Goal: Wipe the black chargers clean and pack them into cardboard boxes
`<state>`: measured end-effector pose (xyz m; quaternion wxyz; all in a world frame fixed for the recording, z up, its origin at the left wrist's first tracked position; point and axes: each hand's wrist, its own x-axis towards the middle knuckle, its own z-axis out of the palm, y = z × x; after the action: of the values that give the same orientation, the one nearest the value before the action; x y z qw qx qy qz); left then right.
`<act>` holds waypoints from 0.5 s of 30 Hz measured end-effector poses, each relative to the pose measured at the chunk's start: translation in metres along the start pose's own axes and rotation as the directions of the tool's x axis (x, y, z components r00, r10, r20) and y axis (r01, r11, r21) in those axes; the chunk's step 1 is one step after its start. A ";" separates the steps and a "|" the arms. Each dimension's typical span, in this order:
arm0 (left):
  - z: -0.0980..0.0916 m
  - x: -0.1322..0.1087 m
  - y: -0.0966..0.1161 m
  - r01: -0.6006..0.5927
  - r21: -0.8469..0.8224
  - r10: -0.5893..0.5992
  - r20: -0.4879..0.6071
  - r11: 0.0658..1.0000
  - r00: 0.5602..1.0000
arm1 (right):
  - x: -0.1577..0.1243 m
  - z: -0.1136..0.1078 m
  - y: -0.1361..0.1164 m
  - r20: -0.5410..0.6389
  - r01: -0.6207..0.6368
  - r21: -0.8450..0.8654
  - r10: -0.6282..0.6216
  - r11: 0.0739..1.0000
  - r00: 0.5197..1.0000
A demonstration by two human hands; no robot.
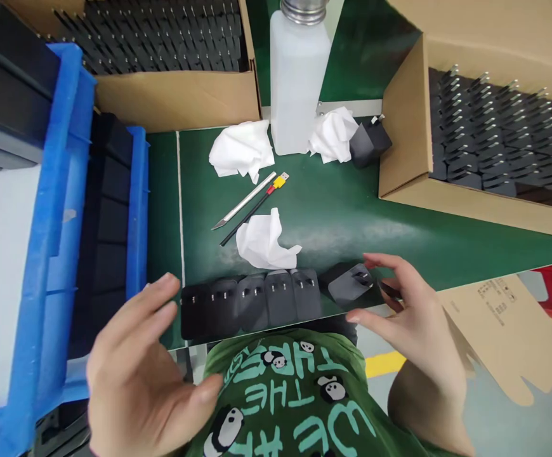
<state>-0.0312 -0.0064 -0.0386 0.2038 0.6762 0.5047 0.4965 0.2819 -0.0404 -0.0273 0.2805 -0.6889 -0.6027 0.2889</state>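
Note:
Several black power adapters [252,304] stand side by side in a row along the table's front edge, their metal pins showing. My left hand [147,374] is open at the row's left end, fingers spread and holding nothing. Another black power adapter [349,284] lies tilted, a little apart from the row's right end. My right hand [407,311] is beside it, thumb and forefinger apart; whether they touch it I cannot tell. A thin dark object [391,291] is tucked in its curled fingers, too hidden to name. Behind the row lies a crumpled white cloth [266,241].
A craft knife [245,200] and a USB cable [257,206] lie mid-table. Behind them stands a white bottle [299,82] between crumpled wipes [242,149]. Cartons of adapters [404,120] stand at back left and right. A blue crate [50,254] is at left.

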 end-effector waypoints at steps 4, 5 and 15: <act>0.003 0.011 0.024 -0.142 0.131 0.112 0.208 0.981 0.972 | 0.006 0.012 -0.008 0.081 0.040 0.104 -0.049 0.994 0.996; 0.006 0.014 0.029 -0.157 0.147 0.117 0.248 0.977 0.962 | 0.010 0.013 -0.008 0.136 0.036 0.162 -0.058 0.986 0.989; 0.022 0.023 0.050 -0.390 0.116 0.291 0.482 0.914 0.826 | 0.017 -0.012 0.009 0.186 0.065 0.421 -0.156 0.905 0.970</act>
<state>0.0120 -0.0015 0.0021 0.1513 0.8703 0.3628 0.2968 0.2989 -0.0251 -0.0272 0.3685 -0.5433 -0.5934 0.4658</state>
